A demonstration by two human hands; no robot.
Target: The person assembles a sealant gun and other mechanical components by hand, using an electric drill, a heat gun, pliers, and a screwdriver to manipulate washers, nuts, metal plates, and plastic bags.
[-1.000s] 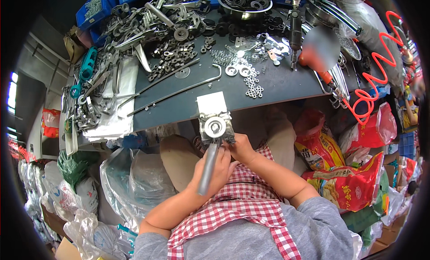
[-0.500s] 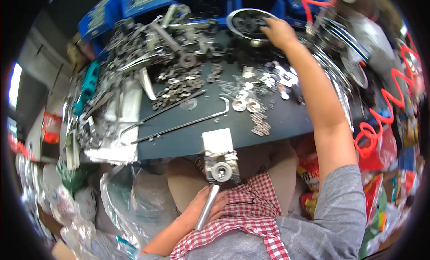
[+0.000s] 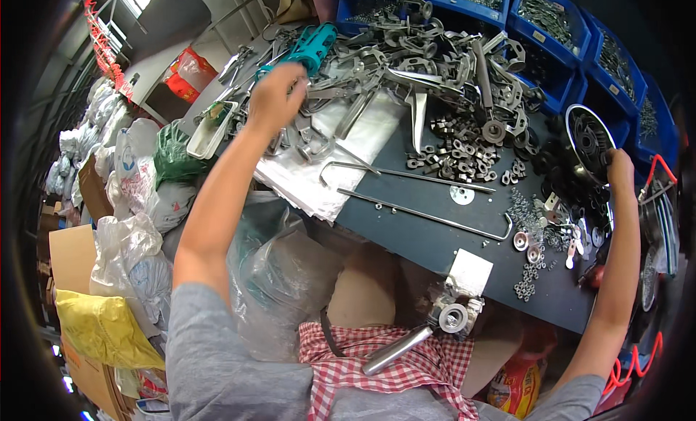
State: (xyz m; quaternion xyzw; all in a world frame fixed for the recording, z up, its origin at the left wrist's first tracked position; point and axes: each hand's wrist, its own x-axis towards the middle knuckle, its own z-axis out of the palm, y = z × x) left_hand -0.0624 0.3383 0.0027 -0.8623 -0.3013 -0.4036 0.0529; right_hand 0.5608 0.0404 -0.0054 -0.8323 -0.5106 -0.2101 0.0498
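My left hand (image 3: 278, 98), blurred, reaches over the far left of the bench at the near end of a teal plastic tool (image 3: 313, 50). Its thumb stands apart; the other fingers are too smeared to show whether they grip it. At far right, my right hand (image 3: 620, 169) has its fingers bent over the rim of a shiny metal bowl (image 3: 575, 124) holding black rings. In front of my lap, a metal fixture with a round ring (image 3: 454, 319) and a bar handle (image 3: 399, 351) sits at the bench edge, untouched. A white square plate (image 3: 470, 271) adjoins it.
Piled metal brackets (image 3: 435, 47) cover the back of the bench, before blue bins (image 3: 616, 76) of small hardware. Two bent rods (image 3: 428, 214) lie across the middle. Small nuts (image 3: 525, 283) lie near the front right. Plastic sheets (image 3: 319, 178) overhang the front edge.
My left hand has left my lap beside the fixture's handle and reached up to the teal tool. My right hand stays at the bowl. The view has turned left.
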